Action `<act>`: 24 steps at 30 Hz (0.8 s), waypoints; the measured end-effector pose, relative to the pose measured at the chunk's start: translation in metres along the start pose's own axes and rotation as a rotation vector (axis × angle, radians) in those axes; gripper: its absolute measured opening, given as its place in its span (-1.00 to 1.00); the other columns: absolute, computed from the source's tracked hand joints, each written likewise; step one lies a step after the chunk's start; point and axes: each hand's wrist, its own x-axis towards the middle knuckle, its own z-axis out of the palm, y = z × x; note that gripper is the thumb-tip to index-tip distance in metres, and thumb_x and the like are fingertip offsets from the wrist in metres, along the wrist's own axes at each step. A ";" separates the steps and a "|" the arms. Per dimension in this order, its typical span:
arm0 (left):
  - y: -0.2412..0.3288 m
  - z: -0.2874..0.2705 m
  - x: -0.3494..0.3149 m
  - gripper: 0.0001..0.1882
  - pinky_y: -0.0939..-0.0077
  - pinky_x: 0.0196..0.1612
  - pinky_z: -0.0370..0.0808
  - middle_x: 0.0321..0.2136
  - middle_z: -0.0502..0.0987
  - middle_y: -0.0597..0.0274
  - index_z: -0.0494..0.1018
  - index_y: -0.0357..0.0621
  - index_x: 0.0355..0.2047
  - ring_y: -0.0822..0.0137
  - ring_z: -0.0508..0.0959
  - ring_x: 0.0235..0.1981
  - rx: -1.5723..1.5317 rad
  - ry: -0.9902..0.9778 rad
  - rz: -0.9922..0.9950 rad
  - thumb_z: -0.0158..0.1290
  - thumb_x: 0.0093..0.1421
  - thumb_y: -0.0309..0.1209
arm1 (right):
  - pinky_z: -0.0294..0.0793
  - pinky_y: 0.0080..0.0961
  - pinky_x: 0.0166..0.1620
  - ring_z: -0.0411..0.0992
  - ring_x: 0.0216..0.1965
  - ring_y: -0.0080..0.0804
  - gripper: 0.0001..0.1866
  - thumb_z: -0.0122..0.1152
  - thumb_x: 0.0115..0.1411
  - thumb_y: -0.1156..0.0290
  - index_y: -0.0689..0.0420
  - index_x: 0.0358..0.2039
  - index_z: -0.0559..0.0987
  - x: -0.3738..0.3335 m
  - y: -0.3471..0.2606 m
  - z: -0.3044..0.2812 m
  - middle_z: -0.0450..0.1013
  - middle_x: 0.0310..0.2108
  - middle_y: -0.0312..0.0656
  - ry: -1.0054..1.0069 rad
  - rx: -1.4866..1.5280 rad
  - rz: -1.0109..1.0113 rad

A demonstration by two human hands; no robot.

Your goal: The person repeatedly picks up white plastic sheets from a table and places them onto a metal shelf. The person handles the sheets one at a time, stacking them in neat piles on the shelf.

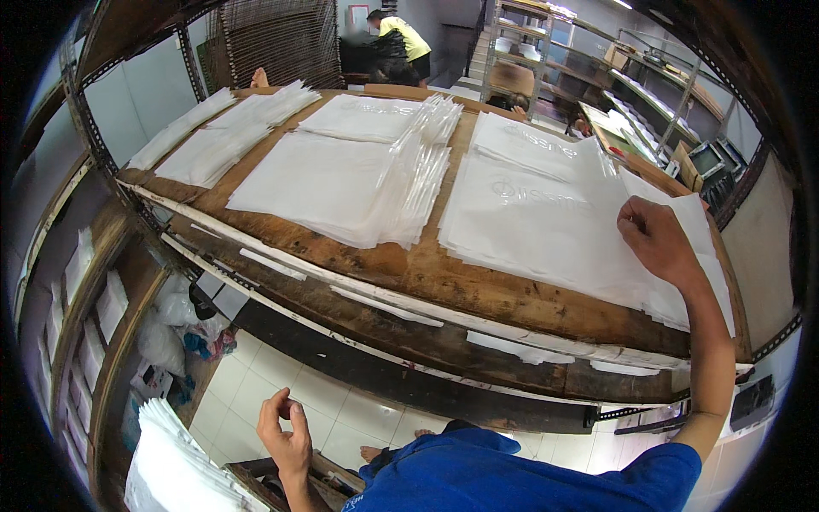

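The right hand (655, 241), fingers curled, is nearer, over the right part of the white bags (533, 230) spread mostly leftward on the wooden shelf (409, 275); its grip is unclear. The left hand (287, 437) hangs lower, empty, loosely curled.

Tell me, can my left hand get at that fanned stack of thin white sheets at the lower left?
Likely yes. The left hand looks empty, and the fanned stack of thin white sheets is to its left, with nothing visible blocking the gap between them.
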 end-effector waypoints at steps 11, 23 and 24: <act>-0.020 -0.052 0.001 -0.79 0.51 -0.40 0.36 -0.54 0.44 0.16 0.46 -0.38 -0.23 0.38 0.40 -0.53 0.026 0.087 -0.035 0.03 0.11 -0.55 | 0.33 -0.46 -0.40 0.33 -0.53 -0.48 -0.90 0.11 0.18 0.46 0.22 -0.37 0.50 0.017 -0.105 -0.039 0.41 -0.54 -0.14 0.176 -0.095 -0.303; -0.035 -0.168 -0.062 -0.76 0.37 -0.38 0.42 -0.49 0.50 0.16 0.50 -0.25 -0.25 0.20 0.50 -0.46 0.229 0.396 -0.039 0.17 0.03 -0.50 | 0.33 -0.41 -0.33 0.36 -0.45 -0.32 -0.81 0.15 0.08 0.58 0.27 -0.24 0.49 -0.035 -0.417 0.036 0.40 -0.41 -0.10 0.107 -0.126 -1.430; -0.036 -0.177 -0.073 -0.76 0.36 -0.38 0.42 -0.49 0.50 0.16 0.50 -0.24 -0.25 0.20 0.50 -0.46 0.254 0.421 -0.049 0.17 0.03 -0.48 | 0.32 -0.41 -0.40 0.35 -0.53 -0.33 -0.80 0.15 0.06 0.60 0.28 -0.25 0.49 -0.046 -0.444 0.044 0.38 -0.46 -0.11 0.045 -0.053 -1.573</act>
